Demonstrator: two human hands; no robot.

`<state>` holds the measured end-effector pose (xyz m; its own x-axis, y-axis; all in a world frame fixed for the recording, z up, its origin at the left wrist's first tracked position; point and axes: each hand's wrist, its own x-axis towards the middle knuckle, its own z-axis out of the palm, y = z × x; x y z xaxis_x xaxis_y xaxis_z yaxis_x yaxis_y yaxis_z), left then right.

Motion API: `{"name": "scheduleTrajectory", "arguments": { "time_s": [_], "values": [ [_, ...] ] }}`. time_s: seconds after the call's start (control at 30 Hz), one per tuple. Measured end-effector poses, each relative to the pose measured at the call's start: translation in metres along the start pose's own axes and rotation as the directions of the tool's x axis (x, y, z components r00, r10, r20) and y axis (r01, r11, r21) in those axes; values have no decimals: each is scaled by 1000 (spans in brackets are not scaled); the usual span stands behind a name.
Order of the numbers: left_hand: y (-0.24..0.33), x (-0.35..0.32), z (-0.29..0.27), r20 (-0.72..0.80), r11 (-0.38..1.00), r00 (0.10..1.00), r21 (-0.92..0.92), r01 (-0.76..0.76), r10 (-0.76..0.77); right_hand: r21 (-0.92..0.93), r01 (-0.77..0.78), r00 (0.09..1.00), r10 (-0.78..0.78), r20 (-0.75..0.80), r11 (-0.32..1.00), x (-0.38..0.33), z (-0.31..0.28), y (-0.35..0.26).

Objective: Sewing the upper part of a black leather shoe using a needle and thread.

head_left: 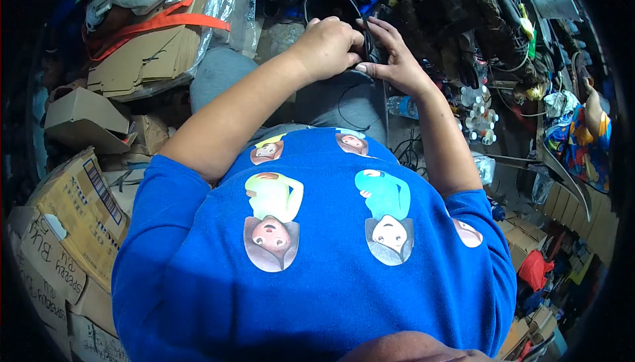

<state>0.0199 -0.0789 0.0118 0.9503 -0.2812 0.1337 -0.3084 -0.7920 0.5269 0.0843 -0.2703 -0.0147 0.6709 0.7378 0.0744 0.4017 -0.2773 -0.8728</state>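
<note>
Above my knees is a black item (334, 0) with a curved, rim-like edge, perhaps a shoe; its full shape is hard to make out. My left hand (329, 46) closes at its near edge, the fingers curled and partly hidden. Opposite it, my right hand (398, 61) has the thumb and fingers bent round a narrow dark part (368, 39) of the same item. A thin dark thread (342, 105) hangs in a loop over my grey trousers (311, 107), below the hands.
Flattened cardboard (147, 64) in clear plastic, with an orange strap (159, 28), lies at far left. Nearer are an open carton (86, 119) and a yellow box (76, 213). To the right stand small bottles (481, 119), a water bottle (402, 107) and cluttered tools.
</note>
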Motion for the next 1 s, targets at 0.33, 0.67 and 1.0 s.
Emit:
{"name": "scheduleTrajectory", "arguments": {
  "time_s": [0.33,0.67,1.0],
  "values": [
    [-9,8,-5,179,969,965,-120,217,-194,-87,61,996,-67,-66,994,7,15,22],
    [-36,-65,-83,-102,988,987,85,130,-121,-36,-57,996,55,-65,998,5,18,27],
    [-7,-47,-54,-137,66,946,-990,-123,-294,27,-40,999,40,2,999,13,41,7]
  ]
}}
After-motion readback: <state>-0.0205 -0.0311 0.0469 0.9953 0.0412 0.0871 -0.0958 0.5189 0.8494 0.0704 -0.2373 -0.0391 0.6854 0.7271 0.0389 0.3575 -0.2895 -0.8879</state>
